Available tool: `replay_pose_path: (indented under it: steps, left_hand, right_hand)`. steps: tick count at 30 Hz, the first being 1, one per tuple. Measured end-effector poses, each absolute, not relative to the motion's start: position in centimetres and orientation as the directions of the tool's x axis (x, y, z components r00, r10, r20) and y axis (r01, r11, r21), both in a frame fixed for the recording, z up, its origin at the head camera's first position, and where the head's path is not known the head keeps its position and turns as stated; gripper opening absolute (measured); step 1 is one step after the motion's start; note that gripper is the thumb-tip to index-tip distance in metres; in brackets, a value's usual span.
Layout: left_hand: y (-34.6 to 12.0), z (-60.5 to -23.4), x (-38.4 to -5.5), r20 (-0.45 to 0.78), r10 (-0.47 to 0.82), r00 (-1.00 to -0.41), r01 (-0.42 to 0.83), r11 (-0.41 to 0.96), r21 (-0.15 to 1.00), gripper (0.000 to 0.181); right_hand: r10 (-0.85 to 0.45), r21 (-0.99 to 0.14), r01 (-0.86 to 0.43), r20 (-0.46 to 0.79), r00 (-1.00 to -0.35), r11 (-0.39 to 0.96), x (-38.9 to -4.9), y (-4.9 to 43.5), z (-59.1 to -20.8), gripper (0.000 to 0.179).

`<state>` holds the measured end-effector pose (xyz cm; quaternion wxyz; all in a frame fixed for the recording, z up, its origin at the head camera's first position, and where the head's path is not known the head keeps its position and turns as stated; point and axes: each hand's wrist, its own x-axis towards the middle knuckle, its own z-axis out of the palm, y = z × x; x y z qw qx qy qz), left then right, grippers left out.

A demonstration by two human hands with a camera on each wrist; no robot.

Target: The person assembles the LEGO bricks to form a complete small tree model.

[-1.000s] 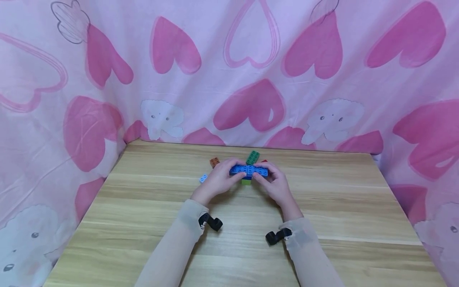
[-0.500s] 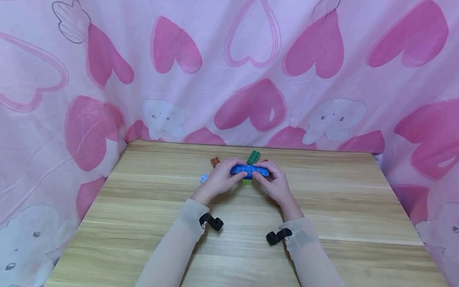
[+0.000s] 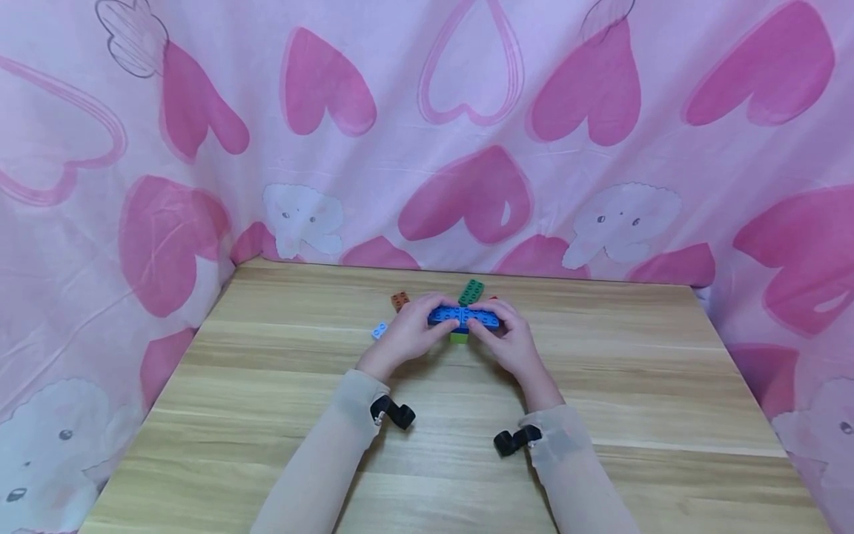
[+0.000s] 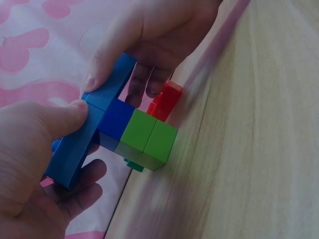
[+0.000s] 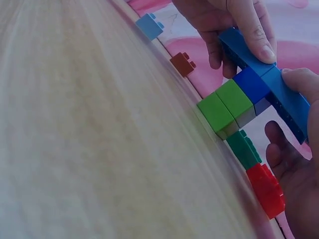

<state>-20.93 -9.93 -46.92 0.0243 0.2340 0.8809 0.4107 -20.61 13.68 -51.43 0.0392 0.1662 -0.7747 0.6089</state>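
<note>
Two blue bricks, the left one [image 3: 442, 314] and the right one [image 3: 483, 317], lie end to end across the top of a small stack. Below them come a dark blue brick [image 4: 116, 120] and two light green bricks [image 4: 160, 141], the lowest standing on the table. My left hand [image 3: 407, 330] grips the left blue brick, thumb on the near side and fingers behind. On the other end, my right hand [image 3: 514, 343] holds the right blue brick the same way. Both thumbs sit close to the seam between the two bricks.
Behind the stack lies a green brick [image 3: 471, 292], with a red brick [image 5: 266, 191] beside it, mostly hidden by my right hand in the head view. A brown brick [image 3: 399, 300] and a light blue brick [image 3: 379, 331] lie left of my left hand. A pink curtain [image 3: 460, 193] hangs behind the wooden table [image 3: 440, 460].
My right thumb has shifted very slightly left along the blue brick. Otherwise both hands and the stack stay in place.
</note>
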Motion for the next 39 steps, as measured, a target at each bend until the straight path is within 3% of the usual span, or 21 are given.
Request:
replay_pose_path:
  steps: [9,39]
  left_hand:
    - [-9.99,-46.9,-21.05,0.153,0.44,-0.885,0.402,0.555,0.728,0.041]
    - [-10.12,-47.0,-21.02,0.161,0.45,-0.878,0.417,0.557,0.718,0.038]
  right_hand:
    - [-0.211,-0.883,-0.352,0.297,-0.931,0.31,-20.58,13.73,-50.51,0.025]
    - [-0.233,-0.899,-0.37,0.318,-0.919,0.234,-20.54,14.07,-51.3,0.029]
